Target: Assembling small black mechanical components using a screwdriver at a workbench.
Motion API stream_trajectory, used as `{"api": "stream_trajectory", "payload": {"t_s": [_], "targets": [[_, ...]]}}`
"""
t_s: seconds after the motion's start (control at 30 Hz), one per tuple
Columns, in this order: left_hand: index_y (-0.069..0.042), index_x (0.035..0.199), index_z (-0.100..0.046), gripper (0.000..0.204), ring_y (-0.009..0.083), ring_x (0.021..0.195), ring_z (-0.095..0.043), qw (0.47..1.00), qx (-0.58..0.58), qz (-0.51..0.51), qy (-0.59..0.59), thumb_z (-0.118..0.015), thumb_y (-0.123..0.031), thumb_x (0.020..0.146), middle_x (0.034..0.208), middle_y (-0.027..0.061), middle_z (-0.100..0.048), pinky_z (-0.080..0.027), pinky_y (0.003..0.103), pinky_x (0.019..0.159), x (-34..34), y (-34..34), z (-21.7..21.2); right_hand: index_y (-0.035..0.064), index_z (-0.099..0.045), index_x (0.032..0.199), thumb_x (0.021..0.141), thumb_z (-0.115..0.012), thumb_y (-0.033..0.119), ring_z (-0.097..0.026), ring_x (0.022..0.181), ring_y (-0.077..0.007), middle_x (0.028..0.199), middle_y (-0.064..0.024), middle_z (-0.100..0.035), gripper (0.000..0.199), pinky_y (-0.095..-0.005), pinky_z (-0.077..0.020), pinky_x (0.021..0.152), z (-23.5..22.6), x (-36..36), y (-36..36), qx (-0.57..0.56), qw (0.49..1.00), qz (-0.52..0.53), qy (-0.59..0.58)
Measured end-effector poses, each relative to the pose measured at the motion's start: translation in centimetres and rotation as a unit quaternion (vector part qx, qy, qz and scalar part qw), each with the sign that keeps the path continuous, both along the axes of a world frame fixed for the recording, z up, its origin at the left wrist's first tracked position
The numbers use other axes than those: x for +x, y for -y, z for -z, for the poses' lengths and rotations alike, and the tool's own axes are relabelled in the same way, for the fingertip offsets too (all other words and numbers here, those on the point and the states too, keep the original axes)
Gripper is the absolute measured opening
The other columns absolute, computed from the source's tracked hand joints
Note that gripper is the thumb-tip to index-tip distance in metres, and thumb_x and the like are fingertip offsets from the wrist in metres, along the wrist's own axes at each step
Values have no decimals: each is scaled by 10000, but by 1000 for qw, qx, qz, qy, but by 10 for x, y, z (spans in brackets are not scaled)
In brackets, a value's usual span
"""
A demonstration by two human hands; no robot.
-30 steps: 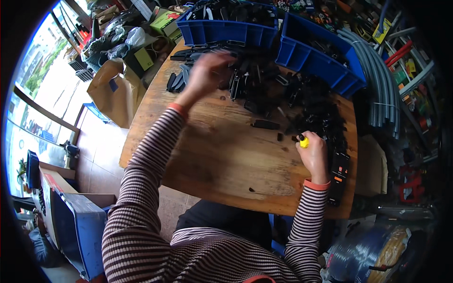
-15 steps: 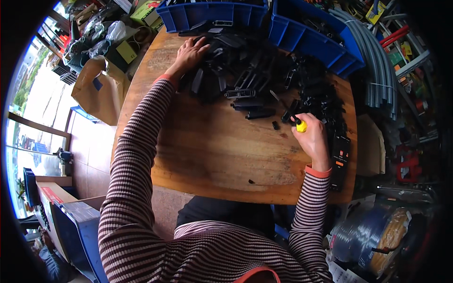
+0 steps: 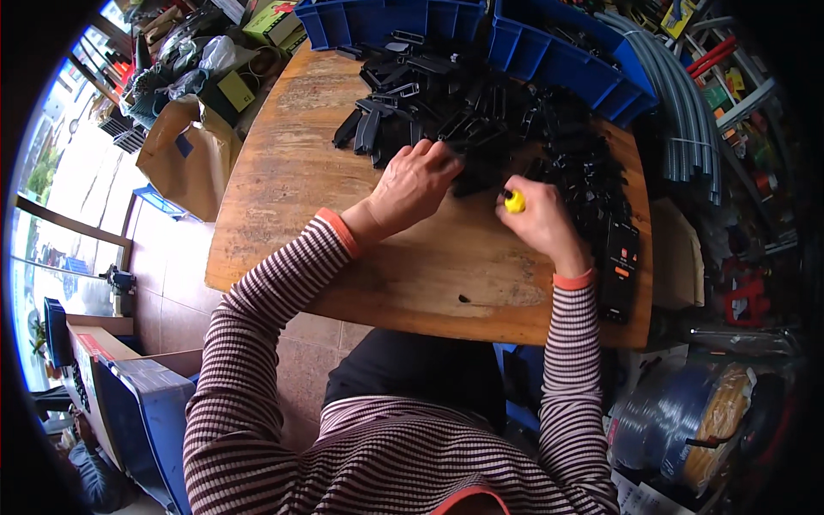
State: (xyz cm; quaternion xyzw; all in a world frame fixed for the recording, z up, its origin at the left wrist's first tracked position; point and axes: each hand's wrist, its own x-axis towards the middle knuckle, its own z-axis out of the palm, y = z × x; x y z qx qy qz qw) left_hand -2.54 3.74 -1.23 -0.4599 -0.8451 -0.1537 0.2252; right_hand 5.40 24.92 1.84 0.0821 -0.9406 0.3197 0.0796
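My left hand point(image 3: 418, 180) rests on a black plastic part point(image 3: 474, 180) at the near edge of a heap of black plastic parts point(image 3: 481, 112) on the wooden table point(image 3: 283, 180); its fingers curl over the part. My right hand point(image 3: 541, 219) is closed around a tool with a yellow handle point(image 3: 514, 202), held beside the same part. The tool's tip is hidden by my hands. Both sleeves are striped with orange cuffs.
Two blue bins point(image 3: 549, 60) stand at the table's far edge behind the heap. A black device with orange marks point(image 3: 620, 266) lies at the right edge. Grey pipes point(image 3: 687, 129) lean at the right, a brown paper bag point(image 3: 184, 159) sits left, a cable reel point(image 3: 695, 421) lower right.
My left hand has come back from the far left of the heap toward the middle, onto a black part. My right hand with the yellow tool has moved left to meet it.
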Motion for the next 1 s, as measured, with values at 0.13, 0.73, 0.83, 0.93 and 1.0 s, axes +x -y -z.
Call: {"api": "stream_trajectory", "payload": {"t_s": [0.13,0.73,0.83,0.93,1.0], "targets": [[-45,1108,-595,329,226,868,-562,999,7,37,-16,-602,-61,779,953,96,-544,-503,338,731,5,4,2,2,-612,849,783,-694,49,-648,664,-229,750,-137,-649,115,-289,-485,612,14,1,-18,43,991,65,-104],[-26,1078,-617,343,257,1043,-571,955,-6,292,46,-605,-92,742,1109,106,-564,-544,266,711,50,13,2,31,-589,847,746,-698,11,-639,698,-307,765,-118,-638,150,-356,-490,595,7,32,31,-8,992,42,-116],[-23,1075,-622,340,260,1056,-569,958,-25,283,32,-598,-93,742,1122,110,-566,-547,260,728,53,9,9,40,-579,846,718,-689,-11,-629,697,-315,770,-114,-630,177,-373,-486,589,11,30,34,10,990,34,-139],[-19,1071,-621,344,255,1057,-568,965,-37,259,-13,-596,-101,738,1113,113,-568,-551,259,737,60,4,11,42,-567,841,688,-677,-31,-625,720,-320,794,-114,-622,203,-385,-483,595,8,33,37,57,989,28,-137],[-13,1041,-626,323,256,1072,-566,966,-68,248,-14,-590,-101,732,1107,116,-572,-553,256,753,65,2,7,41,-565,840,683,-675,-34,-623,722,-323,792,-116,-618,206,-386,-483,597,8,35,35,64,989,22,-134]]}}
